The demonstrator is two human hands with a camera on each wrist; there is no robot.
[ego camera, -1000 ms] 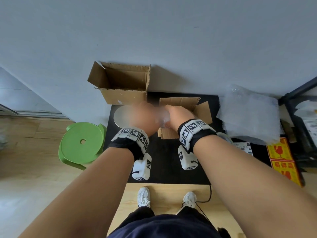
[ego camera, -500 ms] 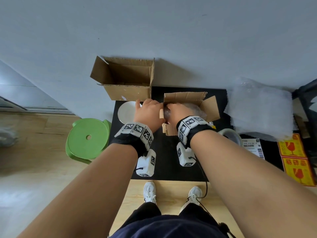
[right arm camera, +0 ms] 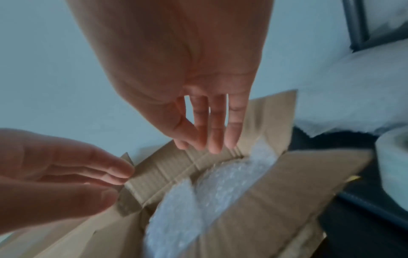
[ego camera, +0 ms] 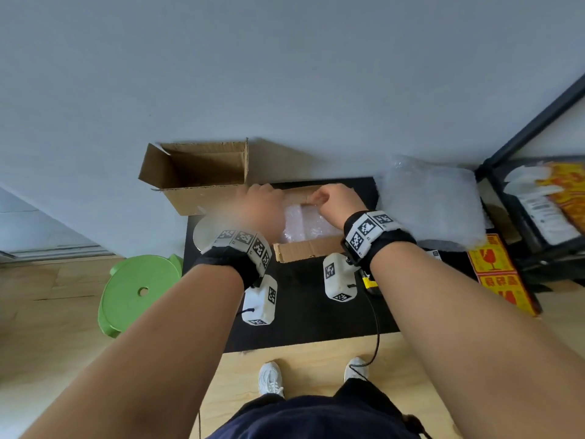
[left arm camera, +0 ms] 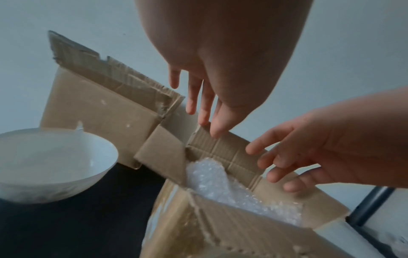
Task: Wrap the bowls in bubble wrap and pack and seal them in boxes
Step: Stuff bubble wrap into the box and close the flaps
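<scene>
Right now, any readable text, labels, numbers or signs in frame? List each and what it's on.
No wording can be read.
Red-and-yellow stickers: a broken-glass fragile symbol shows; the characters are too blurred to read.
White shipping labels on the black shelf: print too small to read.
Wristbands and wrist camera housings: black-and-white square code markers, no words.
Cardboard boxes: no print visible.

A black table [ego camera: 316,315] carries two cardboard boxes [ego camera: 304,250] [ego camera: 202,185], a white bowl [left arm camera: 55,162] and bubble wrap [ego camera: 430,204].

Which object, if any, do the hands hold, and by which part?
Neither hand grips anything: straight fingers of both hands touch the far flap of the cardboard box.
</scene>
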